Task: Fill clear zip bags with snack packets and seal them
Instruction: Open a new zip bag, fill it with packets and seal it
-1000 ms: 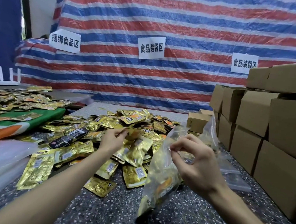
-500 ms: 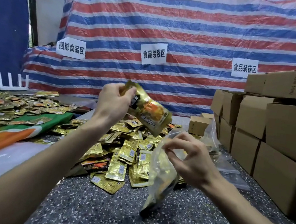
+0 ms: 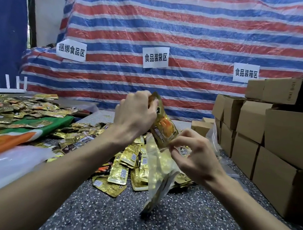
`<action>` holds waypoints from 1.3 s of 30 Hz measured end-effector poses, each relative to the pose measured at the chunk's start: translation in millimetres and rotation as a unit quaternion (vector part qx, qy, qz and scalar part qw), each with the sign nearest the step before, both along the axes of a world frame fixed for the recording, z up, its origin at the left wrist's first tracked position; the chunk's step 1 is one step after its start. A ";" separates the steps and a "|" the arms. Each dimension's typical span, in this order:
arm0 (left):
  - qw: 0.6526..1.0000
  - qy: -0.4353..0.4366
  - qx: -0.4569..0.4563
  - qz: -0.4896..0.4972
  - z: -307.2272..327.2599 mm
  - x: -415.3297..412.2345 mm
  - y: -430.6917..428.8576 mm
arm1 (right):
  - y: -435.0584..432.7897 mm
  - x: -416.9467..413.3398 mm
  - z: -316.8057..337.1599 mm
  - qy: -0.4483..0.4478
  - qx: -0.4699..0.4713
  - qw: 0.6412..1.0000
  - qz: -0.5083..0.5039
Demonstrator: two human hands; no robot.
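- Step in hand: filling. The mouth of the bag stands open and a packet is at it, so I judge sealing has not yet begun.
- Left hand point(image 3: 136, 113): fingers curled round the upper end of a gold snack packet point(image 3: 164, 129). The packet is tilted, its lower end pointing toward five o'clock, down at the bag's mouth.
- Right hand point(image 3: 196, 157): thumb and forefinger pinch the rim of the clear zip bag point(image 3: 159, 172) at its mouth. The other fingers are spread loosely and hold nothing.
- Bag position: just right of centre in my view, hanging from the right hand. Its lower corner, at six o'clock, is at the speckled surface point(image 3: 117, 221); I cannot tell whether it touches.
- Bag contents: gold shows through the film, so I take it that some packets are already inside. The count is not readable.
- Packet and mouth: the packet's lower end meets the rim beside the right thumb. I cannot tell whether it has passed inside.
- Supply: a loose pile of packets point(image 3: 126, 164) lies on the surface at nine o'clock of the bag. A further heap point(image 3: 16, 108) lies farther out toward ten o'clock, partly on a green and orange cloth point(image 3: 23, 133).
- Cardboard boxes point(image 3: 283, 147) are stacked at three o'clock, apart from the work.
- Next move, in my judgement: slide the packet down along its own tilt and release it once it clears the rim, the right hand holding the mouth spread.
- Caution: the film is limp, so the rim could fold under the packet's corner and block entry.
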State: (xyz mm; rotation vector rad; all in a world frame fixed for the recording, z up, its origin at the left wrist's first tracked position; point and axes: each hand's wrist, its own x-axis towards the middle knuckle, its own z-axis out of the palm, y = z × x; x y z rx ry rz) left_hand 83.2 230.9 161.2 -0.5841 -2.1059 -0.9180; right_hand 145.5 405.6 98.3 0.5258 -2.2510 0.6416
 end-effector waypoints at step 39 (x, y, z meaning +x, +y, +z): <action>0.951 -0.102 -0.269 -0.111 -33.1 -10.1 -54.5 | 26.3 -15.1 45.9 -0.241 0.147 0.959 0.002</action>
